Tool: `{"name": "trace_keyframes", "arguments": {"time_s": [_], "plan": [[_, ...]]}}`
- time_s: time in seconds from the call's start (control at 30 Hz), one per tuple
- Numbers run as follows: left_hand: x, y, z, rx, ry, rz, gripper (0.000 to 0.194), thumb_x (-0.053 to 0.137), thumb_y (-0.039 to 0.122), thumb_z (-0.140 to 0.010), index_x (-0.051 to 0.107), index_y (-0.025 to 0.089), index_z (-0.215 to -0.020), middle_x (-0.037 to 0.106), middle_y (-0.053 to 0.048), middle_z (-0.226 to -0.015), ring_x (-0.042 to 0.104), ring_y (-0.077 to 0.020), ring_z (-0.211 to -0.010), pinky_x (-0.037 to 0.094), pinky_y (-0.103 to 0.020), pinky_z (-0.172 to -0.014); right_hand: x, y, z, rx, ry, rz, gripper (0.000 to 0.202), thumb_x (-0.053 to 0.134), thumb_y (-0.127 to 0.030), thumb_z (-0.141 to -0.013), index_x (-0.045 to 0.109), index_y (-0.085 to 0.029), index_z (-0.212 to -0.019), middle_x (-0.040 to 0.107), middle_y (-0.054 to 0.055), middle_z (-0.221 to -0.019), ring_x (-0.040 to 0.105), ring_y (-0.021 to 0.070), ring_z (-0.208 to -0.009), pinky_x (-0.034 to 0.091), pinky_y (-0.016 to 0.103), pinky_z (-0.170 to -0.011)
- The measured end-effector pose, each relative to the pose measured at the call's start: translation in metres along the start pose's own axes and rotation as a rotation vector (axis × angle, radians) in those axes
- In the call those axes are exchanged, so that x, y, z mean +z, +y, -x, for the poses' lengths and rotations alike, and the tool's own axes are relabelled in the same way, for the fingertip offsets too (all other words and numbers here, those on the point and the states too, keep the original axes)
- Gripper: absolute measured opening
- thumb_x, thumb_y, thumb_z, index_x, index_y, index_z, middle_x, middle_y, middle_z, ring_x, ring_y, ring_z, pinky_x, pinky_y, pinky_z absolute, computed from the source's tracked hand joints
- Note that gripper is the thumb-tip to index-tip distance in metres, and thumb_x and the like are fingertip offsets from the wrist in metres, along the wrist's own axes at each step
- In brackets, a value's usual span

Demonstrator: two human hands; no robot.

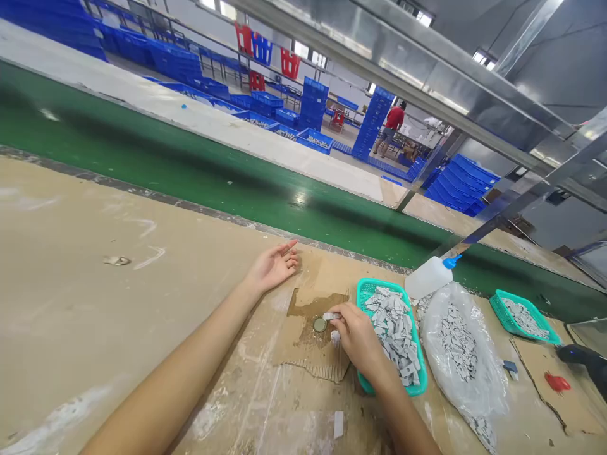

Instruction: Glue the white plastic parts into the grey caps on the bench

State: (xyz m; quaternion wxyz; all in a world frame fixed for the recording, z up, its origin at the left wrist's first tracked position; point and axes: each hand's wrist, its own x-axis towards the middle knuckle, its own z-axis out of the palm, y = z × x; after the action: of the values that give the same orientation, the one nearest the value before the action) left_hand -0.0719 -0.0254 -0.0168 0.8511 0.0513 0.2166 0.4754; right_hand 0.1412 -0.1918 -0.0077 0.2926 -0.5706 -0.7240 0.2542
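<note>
My left hand (275,266) rests palm up near the belt edge, its fingers loosely apart and holding nothing. My right hand (353,328) pinches a small grey-white piece (331,316) between thumb and fingertips. Just left of that piece, a small round cap (319,324) lies on a stained, torn sheet of cardboard (308,354). Beside my right hand stands a teal basket (419,354) heaped with similar grey-white pieces (391,325). My right forearm passes over the basket's lower left corner.
A white squeeze bottle (429,278) with a blue cap leans behind a clear plastic bag (488,385) of small pieces. Farther right are another teal basket (535,330) and cardboard with a red item (556,382). A green belt (265,196) runs across; a person (394,120) stands far off.
</note>
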Motion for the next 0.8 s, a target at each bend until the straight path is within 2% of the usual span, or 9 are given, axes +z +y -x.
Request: {"name": "trace_keyframes", "arguments": {"time_s": [0.17,0.37,0.53,0.67,0.8], "plan": [[0.0,0.001,-0.001,-0.023,-0.005,-0.004,0.022,0.041,0.01,-0.093,0.061,0.01,-0.103,0.053,-0.007,-0.074,0.053,-0.0145,-0.062,0.049,-0.024,-0.055,-0.009,0.0,-0.004,0.005,-0.017,0.049,0.016,0.052,-0.013,-0.095,0.064,-0.019,-0.104,0.065,0.006,-0.094,0.061,0.0191,-0.089,0.05,0.028,-0.083],[0.003,-0.001,0.001,-0.018,-0.009,-0.021,0.02,0.043,0.011,-0.093,0.06,0.01,-0.105,0.053,-0.006,-0.075,0.053,-0.014,-0.061,0.048,-0.024,-0.056,-0.013,0.002,-0.01,0.043,-0.039,0.087,0.021,0.049,-0.013,-0.095,0.065,-0.019,-0.106,0.068,0.007,-0.102,0.063,0.0198,-0.096,0.05,0.029,-0.086],[0.0,-0.002,-0.003,-0.004,-0.015,-0.017,0.021,0.044,0.01,-0.092,0.06,0.009,-0.104,0.054,-0.007,-0.073,0.054,-0.014,-0.06,0.048,-0.024,-0.055,-0.014,0.0,-0.01,0.063,-0.025,0.108,0.021,0.05,-0.016,-0.095,0.066,-0.019,-0.109,0.068,0.007,-0.103,0.062,0.0201,-0.095,0.049,0.03,-0.087],[-0.002,-0.003,-0.005,-0.003,-0.005,-0.016,0.022,0.043,0.01,-0.091,0.061,0.008,-0.105,0.055,-0.007,-0.073,0.054,-0.0144,-0.06,0.049,-0.024,-0.055,-0.014,-0.005,-0.004,0.056,0.018,0.09,0.018,0.055,-0.022,-0.095,0.069,-0.02,-0.106,0.067,0.006,-0.093,0.062,0.0186,-0.082,0.05,0.028,-0.076],[-0.003,-0.003,-0.005,-0.002,-0.017,-0.009,0.022,0.045,0.01,-0.09,0.061,0.008,-0.105,0.056,-0.008,-0.074,0.054,-0.014,-0.06,0.048,-0.024,-0.057,-0.014,-0.009,0.0,0.004,0.043,0.037,0.016,0.058,-0.026,-0.094,0.071,-0.019,-0.101,0.068,0.007,-0.097,0.062,0.0175,-0.081,0.051,0.026,-0.073]]}}
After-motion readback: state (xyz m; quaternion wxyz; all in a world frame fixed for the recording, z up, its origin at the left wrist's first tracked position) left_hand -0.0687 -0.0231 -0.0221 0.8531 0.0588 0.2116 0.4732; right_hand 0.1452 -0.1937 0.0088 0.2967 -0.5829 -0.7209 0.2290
